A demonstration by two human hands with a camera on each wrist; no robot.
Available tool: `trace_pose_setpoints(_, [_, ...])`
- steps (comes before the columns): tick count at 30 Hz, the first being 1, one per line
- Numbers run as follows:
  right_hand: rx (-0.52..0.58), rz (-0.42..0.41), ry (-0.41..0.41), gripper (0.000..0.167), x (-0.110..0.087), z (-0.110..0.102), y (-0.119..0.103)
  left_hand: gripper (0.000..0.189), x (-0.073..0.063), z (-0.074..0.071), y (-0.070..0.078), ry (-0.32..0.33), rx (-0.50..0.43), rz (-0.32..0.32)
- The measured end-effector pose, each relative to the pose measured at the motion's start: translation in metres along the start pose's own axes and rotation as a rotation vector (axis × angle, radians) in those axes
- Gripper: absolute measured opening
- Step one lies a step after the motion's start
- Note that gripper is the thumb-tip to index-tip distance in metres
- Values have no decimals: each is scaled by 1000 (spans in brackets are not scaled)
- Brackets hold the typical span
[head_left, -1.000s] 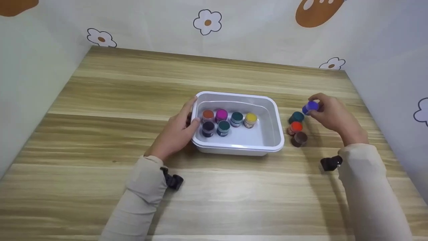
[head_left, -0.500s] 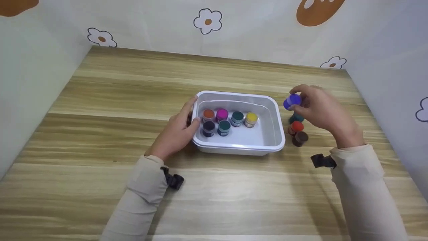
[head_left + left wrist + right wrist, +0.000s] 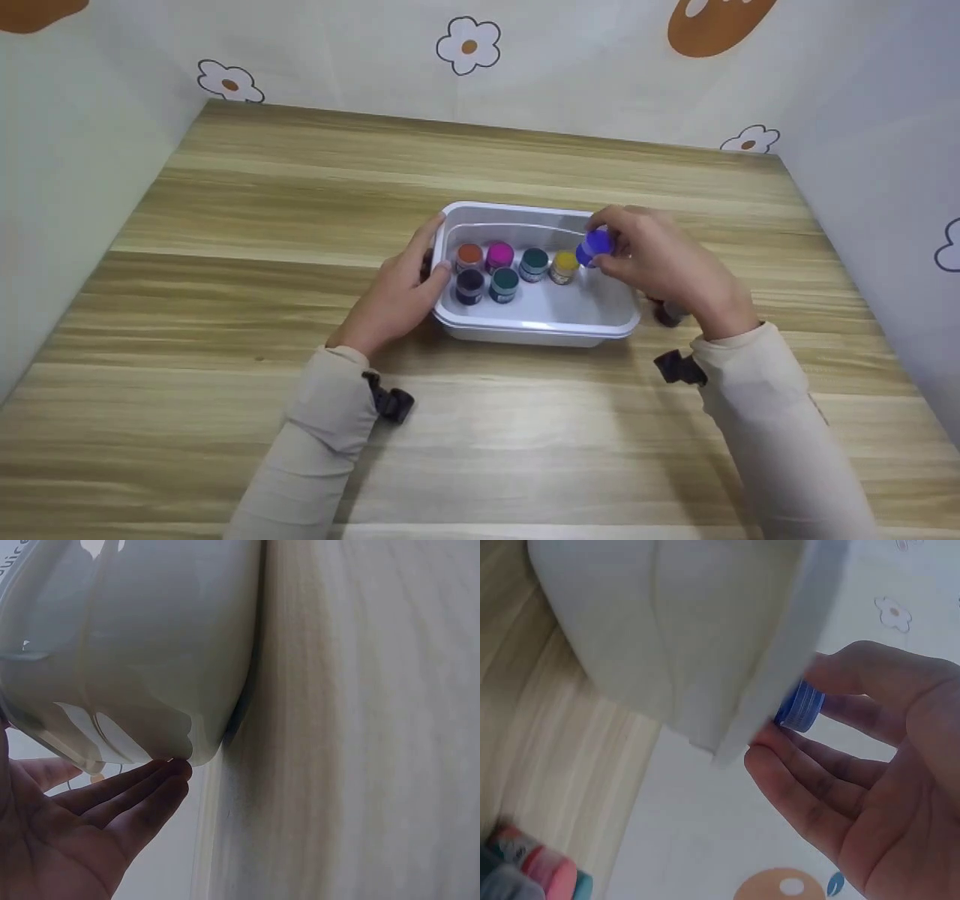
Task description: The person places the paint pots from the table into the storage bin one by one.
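Note:
A white plastic tub (image 3: 540,328) stands on the table. My left hand (image 3: 394,292) grips its left side, thumb over the rim, and in the left wrist view the fingers (image 3: 146,802) lie along the outer wall. Pinched in my right hand (image 3: 667,262) is a small paint jar with a blue lid (image 3: 598,243), tilted over the right part of the tub. Inside, a yellow jar (image 3: 564,268) is closest to it. Further left are an orange jar (image 3: 469,257), a magenta jar (image 3: 500,256) and several dark or green ones (image 3: 504,286).
Right of the tub, a dark brown jar (image 3: 667,315) shows partly beneath my right wrist. A red jar (image 3: 551,870) beside others appears in the right wrist view. A flower-patterned white wall covering (image 3: 360,60) borders the wooden table (image 3: 225,225).
My right hand has carried the blue paint jar leftward from beside the loose jars, over the tub's right rim. My left hand has stayed on the tub.

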State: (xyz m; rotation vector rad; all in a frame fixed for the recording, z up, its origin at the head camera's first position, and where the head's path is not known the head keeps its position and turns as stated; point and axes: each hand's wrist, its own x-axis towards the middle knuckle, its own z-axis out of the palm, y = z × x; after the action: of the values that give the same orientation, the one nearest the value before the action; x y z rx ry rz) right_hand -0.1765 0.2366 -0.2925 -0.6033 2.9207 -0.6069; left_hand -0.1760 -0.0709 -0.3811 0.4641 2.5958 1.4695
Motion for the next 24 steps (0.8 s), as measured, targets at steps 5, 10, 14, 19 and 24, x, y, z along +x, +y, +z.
trace_pose_setpoints(5, [-8, -44, -30, 34, 9, 16, -8, 66, 0, 0, 0, -1, 13, -10])
trace_pose_setpoints(10, [-13, -34, -98, 32, 15, 28, -17, 66, 0, 0, 0, -2, 9, -14])
trace_pose_setpoints(14, [-20, -5, -150, 34, 19, 36, -22, 67, 0, 0, 1, -3, 8, -11])
trace_pose_setpoints(19, [-23, -6, -172, 34, 23, 44, -26, 66, 0, 0, 0, -3, -5, -1])
trace_pose_setpoints(24, [-49, -12, -180, 35, 26, 51, -26, 66, 0, 0, 0, -1, -10, -5])
